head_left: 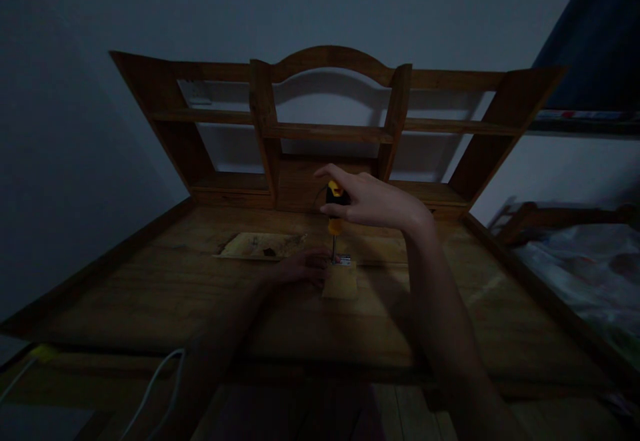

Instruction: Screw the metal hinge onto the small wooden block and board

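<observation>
My right hand (373,201) is closed round the yellow and black handle of a screwdriver (335,211), held upright with its tip down on a small metal piece (344,260). That piece sits at the top edge of a small light wooden block (341,281) on the wooden desk (150,294). My left hand (300,268) rests on the desk just left of the screwdriver tip, fingers curled against the block and the shaft. The room is dim and fine details are hard to see.
A flat pale wooden board (260,246) lies on the desk behind my left hand. A wooden shelf hutch (330,131) stands at the back against the wall. A white cable (155,381) hangs at the desk's front left. A bed (585,268) is on the right.
</observation>
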A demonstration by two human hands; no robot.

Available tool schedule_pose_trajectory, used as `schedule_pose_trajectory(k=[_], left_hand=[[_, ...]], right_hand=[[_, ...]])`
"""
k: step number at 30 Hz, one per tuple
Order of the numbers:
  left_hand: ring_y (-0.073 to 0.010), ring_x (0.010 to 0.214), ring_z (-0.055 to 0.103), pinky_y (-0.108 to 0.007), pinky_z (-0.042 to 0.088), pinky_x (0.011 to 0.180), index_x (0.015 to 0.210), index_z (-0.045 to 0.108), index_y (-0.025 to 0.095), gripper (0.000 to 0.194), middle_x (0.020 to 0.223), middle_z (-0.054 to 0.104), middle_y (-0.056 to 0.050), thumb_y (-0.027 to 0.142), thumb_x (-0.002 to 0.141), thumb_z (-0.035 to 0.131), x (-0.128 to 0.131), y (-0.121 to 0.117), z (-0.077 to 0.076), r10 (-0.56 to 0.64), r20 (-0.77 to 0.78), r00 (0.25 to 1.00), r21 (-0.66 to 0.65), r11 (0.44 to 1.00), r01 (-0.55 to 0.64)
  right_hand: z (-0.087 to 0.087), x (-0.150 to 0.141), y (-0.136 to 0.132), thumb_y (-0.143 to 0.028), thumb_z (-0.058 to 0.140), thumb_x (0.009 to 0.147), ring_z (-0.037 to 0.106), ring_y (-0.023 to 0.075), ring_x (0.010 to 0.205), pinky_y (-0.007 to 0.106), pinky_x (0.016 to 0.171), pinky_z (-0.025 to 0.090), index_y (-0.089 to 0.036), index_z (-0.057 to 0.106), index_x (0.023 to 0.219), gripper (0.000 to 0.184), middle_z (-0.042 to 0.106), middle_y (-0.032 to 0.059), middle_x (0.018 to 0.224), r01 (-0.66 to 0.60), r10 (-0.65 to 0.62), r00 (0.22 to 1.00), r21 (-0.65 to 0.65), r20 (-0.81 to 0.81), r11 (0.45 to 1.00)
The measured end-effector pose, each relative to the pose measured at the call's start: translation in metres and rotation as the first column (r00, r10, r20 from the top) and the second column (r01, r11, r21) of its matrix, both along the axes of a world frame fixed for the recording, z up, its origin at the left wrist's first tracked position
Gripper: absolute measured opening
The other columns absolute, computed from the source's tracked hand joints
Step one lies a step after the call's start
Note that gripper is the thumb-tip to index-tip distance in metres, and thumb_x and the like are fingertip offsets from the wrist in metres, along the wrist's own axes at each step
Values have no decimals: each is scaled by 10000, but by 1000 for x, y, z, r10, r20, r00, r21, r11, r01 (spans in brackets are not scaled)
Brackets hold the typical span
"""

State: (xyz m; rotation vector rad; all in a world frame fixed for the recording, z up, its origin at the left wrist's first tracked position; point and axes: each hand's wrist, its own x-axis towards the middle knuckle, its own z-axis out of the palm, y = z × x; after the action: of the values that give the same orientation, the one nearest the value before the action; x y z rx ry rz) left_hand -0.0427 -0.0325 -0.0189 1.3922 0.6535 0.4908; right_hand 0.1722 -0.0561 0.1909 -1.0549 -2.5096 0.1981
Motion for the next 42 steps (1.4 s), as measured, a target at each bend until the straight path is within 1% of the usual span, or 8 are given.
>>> schedule_pose_trajectory(k=[8,15,18,21,25,30,38,42], left_hand=[[-193,891,677,-337,565,792,1283,618,235,506,1058,685,-67,314,808,775,2,-4,7,13,-14,1000,6,1000,-13],[-187,876,679,-329,573,780,1271,630,237,492,1070,686,-71,321,810,776,2,0,3,15,-25,1000,26,1000,-14],[-194,929,676,-333,570,806,1260,635,242,479,1089,683,-68,308,807,780,1,0,2,16,-8,1000,20,1000,-15],[-182,885,682,-327,564,792,1271,627,241,491,1065,694,-64,313,809,778,1,0,1,9,-11,1000,4,1000,-9],[-189,884,688,-345,557,810,1280,616,232,510,1093,698,-73,308,803,780,0,0,0,24,5,1000,-18,1000,-24],[-182,831,685,-337,558,779,1264,626,224,518,1034,700,-59,326,785,792,1,-1,1,34,-16,999,0,999,-34],[-161,790,672,-308,563,735,1268,604,244,512,961,674,-47,362,801,780,2,-3,9,-4,-33,999,45,999,5],[-147,776,660,-290,559,718,1163,604,220,428,924,657,-29,338,794,786,2,-4,10,23,-14,1000,34,999,-23]], right_hand=[[2,7,0,-362,657,877,615,230,990,299,810,426,-258,564,1278,425,689,49,1094,-46,46,999,-43,-8,998],[8,11,-5,-292,639,880,611,203,936,288,791,408,-245,580,1255,383,693,38,1084,-132,133,991,-88,7,987],[10,15,-6,-270,627,883,600,202,963,289,800,407,-254,582,1254,375,678,36,1136,-203,207,978,-108,33,973],[11,19,-5,-275,620,889,594,200,972,289,806,403,-250,586,1250,363,669,36,1143,-239,243,970,-95,30,966],[13,22,-4,-305,613,899,588,188,905,292,787,396,-240,591,1244,351,677,30,1075,-224,226,974,-81,15,971],[20,28,-9,-344,614,898,577,188,870,295,771,398,-241,609,1203,322,678,24,1035,-203,202,979,-27,-29,979],[26,42,-16,-371,597,908,582,212,879,329,779,406,-233,616,1175,301,669,34,1047,-40,80,978,205,-191,978],[27,44,-17,-372,601,901,585,222,883,336,780,409,-232,614,1182,314,674,36,1017,37,9,980,225,-197,974]])
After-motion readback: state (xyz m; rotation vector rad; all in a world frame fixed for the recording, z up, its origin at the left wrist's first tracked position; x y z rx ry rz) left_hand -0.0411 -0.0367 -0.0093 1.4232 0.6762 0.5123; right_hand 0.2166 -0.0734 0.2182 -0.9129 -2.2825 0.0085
